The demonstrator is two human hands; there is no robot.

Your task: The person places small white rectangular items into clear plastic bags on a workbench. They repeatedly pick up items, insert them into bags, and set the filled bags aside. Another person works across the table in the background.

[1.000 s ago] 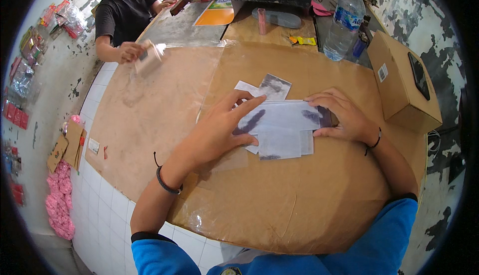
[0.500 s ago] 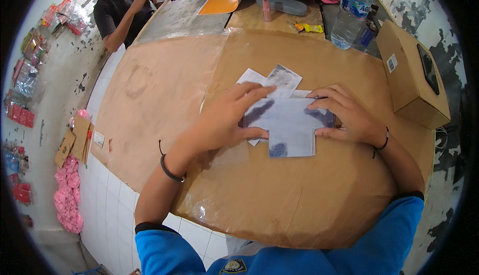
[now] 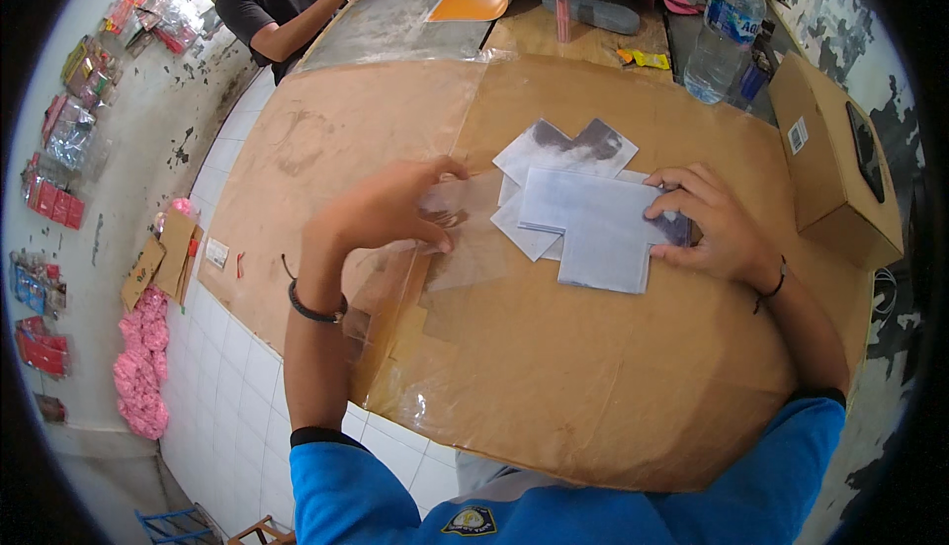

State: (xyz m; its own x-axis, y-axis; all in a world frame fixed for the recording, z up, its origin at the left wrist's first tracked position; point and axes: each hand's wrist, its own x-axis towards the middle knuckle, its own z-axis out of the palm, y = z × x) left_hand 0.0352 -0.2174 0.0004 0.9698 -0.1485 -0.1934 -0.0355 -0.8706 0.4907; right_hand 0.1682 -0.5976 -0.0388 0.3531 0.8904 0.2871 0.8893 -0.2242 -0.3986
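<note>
A stack of pale grey, glossy T-shaped sheets [image 3: 603, 229] lies on the brown-covered table, its edges slightly fanned. My right hand [image 3: 714, 224] grips the stack's right arm, with fingertips at its upper edge and thumb below. Under and behind it, more grey cut sheets [image 3: 563, 150] poke out at an angle, darkly reflective at the top. To the left of the stack, my left hand [image 3: 390, 211] hovers with fingers curved and thumb apart. A see-through plastic sheet [image 3: 474, 249] shows beside its fingertips; whether they touch it I cannot tell.
A cardboard box [image 3: 830, 150] with a dark phone on it stands at right, near a water bottle [image 3: 727, 36]. At the back are a yellow wrapper [image 3: 647, 58], a pink tube [image 3: 562, 19] and a grey case [image 3: 593, 13]. A co-worker [image 3: 282, 11] is at the far left.
My left hand has let go of the stack's left side and moved left. The T-shaped stack now sits tilted under my right hand. The co-worker's arm has lowered toward the table.
</note>
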